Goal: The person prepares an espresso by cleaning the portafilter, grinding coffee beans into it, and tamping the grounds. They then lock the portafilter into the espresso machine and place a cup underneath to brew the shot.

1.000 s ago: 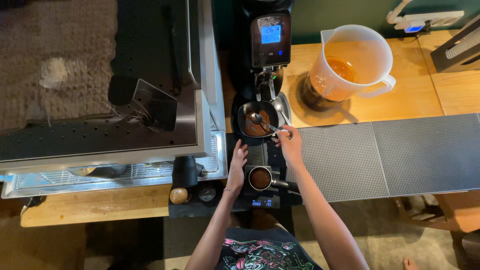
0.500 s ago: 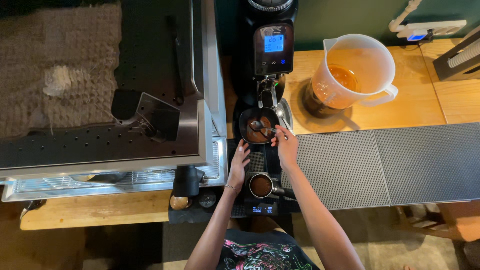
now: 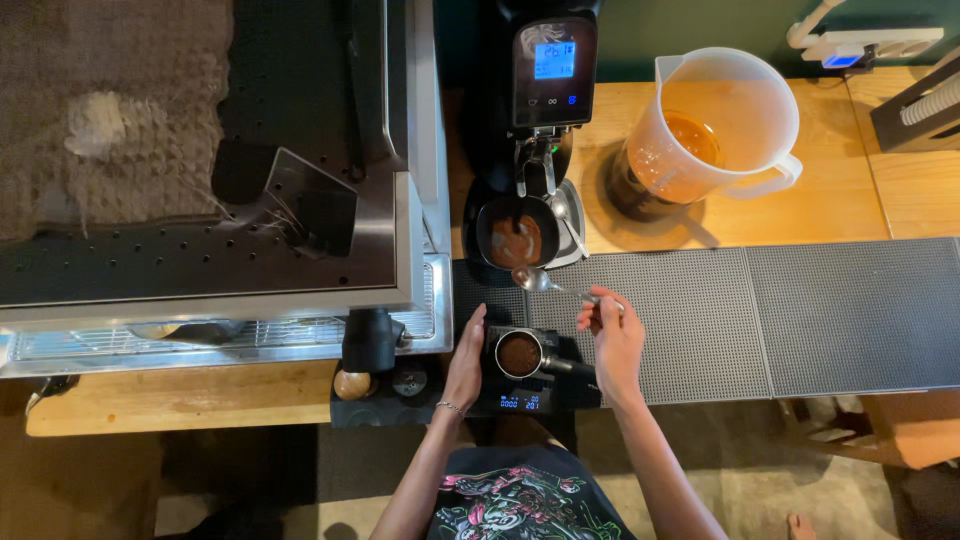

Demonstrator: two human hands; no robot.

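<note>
**Spoon held over the mat, portafilter on the scale**

The right hand (image 3: 617, 340) pinches the handle of a small metal spoon (image 3: 545, 283), its bowl hanging above the grey rubber mat (image 3: 760, 310), between the grinder's catch cup (image 3: 517, 233) and the portafilter (image 3: 520, 353). The portafilter, filled with brown coffee grounds, sits on a small black scale (image 3: 520, 400) at the near edge of the desk (image 3: 840, 200). The left hand (image 3: 467, 358) lies open with its fingers flat against the scale's left side, just beside the portafilter basket.

Behind the spoon stands the black coffee grinder (image 3: 545, 70) with a lit blue screen; a second spoon (image 3: 566, 220) rests beside the catch cup. To the right, well apart, a clear plastic jug (image 3: 725, 125) holds an orange-brown liquid. The espresso machine (image 3: 210, 170) fills the left side, with a black tamper (image 3: 370, 340) close to the left hand.
</note>
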